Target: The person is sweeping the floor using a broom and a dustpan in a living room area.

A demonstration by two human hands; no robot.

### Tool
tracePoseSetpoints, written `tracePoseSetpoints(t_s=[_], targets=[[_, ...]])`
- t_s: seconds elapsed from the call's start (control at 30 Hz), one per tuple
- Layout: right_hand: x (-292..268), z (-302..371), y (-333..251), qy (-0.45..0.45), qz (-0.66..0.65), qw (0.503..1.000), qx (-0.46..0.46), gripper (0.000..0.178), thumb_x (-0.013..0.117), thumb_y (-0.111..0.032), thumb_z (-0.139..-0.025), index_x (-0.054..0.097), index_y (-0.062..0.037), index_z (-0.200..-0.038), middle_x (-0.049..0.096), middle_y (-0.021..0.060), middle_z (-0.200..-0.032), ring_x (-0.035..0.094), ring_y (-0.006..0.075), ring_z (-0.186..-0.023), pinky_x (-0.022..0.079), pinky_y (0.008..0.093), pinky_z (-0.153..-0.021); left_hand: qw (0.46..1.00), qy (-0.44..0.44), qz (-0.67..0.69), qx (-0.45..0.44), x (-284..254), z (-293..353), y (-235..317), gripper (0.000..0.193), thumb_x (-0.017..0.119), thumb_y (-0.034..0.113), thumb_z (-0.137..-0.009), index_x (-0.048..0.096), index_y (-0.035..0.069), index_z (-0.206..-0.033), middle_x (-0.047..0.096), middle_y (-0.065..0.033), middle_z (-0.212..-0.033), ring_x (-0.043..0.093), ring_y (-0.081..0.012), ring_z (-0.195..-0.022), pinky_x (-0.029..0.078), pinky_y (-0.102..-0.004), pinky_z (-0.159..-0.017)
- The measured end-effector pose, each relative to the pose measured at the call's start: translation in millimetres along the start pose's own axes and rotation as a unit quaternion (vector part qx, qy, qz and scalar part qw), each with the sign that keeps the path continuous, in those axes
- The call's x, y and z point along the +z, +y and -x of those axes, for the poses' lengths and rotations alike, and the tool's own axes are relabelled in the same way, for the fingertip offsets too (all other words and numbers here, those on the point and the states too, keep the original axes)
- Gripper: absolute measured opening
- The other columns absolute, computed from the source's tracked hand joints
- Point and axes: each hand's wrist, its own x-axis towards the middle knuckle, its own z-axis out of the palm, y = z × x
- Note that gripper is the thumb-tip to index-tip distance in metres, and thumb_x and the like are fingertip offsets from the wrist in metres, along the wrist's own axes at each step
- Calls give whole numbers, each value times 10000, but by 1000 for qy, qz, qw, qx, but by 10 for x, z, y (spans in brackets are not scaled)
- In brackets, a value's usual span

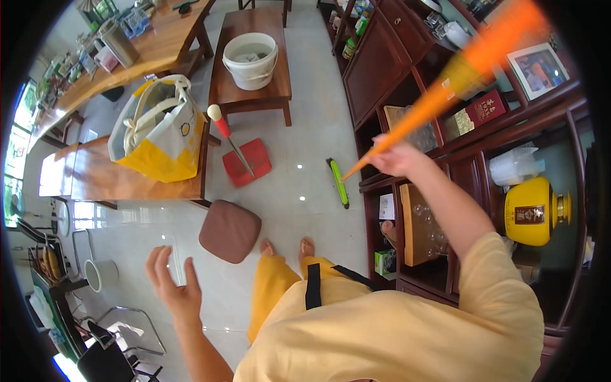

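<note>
My right hand (398,158) is raised in front of a dark wooden shelf unit (407,83) and grips a long orange handle (458,76). The handle runs from the upper right down past my fist to a thin tip near a green broom head (338,182) on the tiled floor. My left hand (172,283) hovers low on the left with spread fingers and holds nothing. Below me are my bare feet (286,249) and yellow clothing.
A red dustpan (245,159) with an upright handle stands on the floor. A brown stool (229,230) sits by a wooden table (95,175) carrying a yellow and white bag (159,130). A white bucket (250,60) rests on a low bench. A yellow jar (533,211) fills a shelf.
</note>
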Motion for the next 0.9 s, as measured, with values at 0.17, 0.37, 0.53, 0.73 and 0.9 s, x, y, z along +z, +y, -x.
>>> tracePoseSetpoints(t_s=[0.17, 0.37, 0.53, 0.73, 0.9], targets=[[-792, 813, 332, 172, 127, 971, 106, 270, 468, -34, -770, 460, 153, -965, 517, 154, -733, 541, 140, -517, 473, 208, -410, 988, -105, 66, -94, 460, 148, -277, 308, 632, -5, -731, 527, 16, -1020, 518, -157, -1027, 516, -321, -948, 426, -374, -791], [-500, 1233, 856, 135, 295, 946, 3, 297, 475, -18, -789, 488, 75, -1071, 561, 129, -713, 481, 110, -462, 380, 200, -354, 953, -274, 112, -67, 879, -234, -740, 325, 653, 50, -702, 526, 35, -1000, 526, -142, -1016, 509, -357, -915, 428, -405, -762], [-120, 1114, 676, 179, 365, 914, -12, 391, 490, -9, -780, 457, 54, -1164, 571, 121, -762, 489, 106, -476, 383, 214, -358, 942, -319, 103, -18, 1130, -737, -996, 336, 655, 71, -704, 520, 46, -1011, 524, -140, -1017, 510, -362, -930, 431, -407, -772], [-30, 150, 575, 150, 352, 923, -53, 321, 520, 12, -771, 486, -26, -1088, 532, 94, -695, 479, 116, -452, 379, 227, -346, 932, -350, 85, -34, 1568, -1085, -1089, 402, 669, 92, -712, 505, 46, -1076, 502, -136, -1071, 520, -334, -946, 444, -391, -792], [-129, -31, 1186, 160, 310, 937, 30, 461, 521, 38, -755, 422, -65, -1194, 546, 115, -693, 458, 117, -403, 360, 243, -325, 931, -304, 163, -120, 2057, -1297, -1196, 576, 698, 144, -720, 423, 61, -1220, 444, -144, -1168, 507, -288, -998, 452, -373, -811]])
